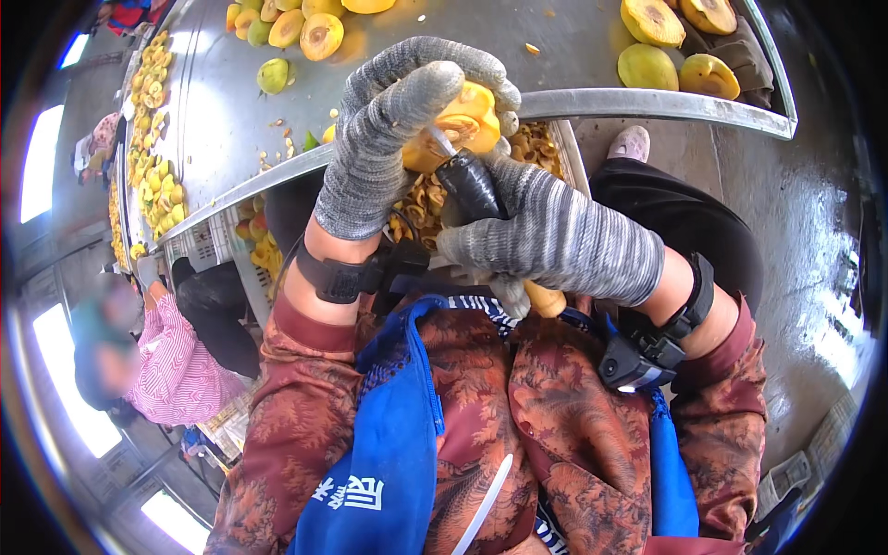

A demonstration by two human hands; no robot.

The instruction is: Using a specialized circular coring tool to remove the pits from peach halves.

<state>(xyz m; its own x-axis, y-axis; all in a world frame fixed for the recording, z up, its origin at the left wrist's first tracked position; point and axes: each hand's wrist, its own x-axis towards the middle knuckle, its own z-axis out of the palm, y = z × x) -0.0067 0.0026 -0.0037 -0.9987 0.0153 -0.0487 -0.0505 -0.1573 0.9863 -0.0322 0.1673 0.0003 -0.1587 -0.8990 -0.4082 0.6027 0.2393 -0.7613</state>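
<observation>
In front of my chest, my left hand (378, 142), in a grey knitted glove, cups a halved yellow fruit (477, 104), probably a peach, with its cut face towards me. My right hand (562, 232), gloved alike, grips a pitting tool (472, 186) with a black-wrapped handle. Its short metal blade (442, 141) meets the middle of the cut face. A pale wooden end (544, 300) sticks out below the right hand. Beneath both hands, a container holds brownish-yellow fruit scraps (424, 201), partly hidden by the hands.
The metal table (215, 132) has a raised rim (624, 101) close before me. Fruit halves (321, 36) lie at its far side, more (649, 66) at the right corner beside a dark cloth (739, 59). Crated fruit (263, 253) stands lower left. A person in a pink patterned top (182, 357) sits at left.
</observation>
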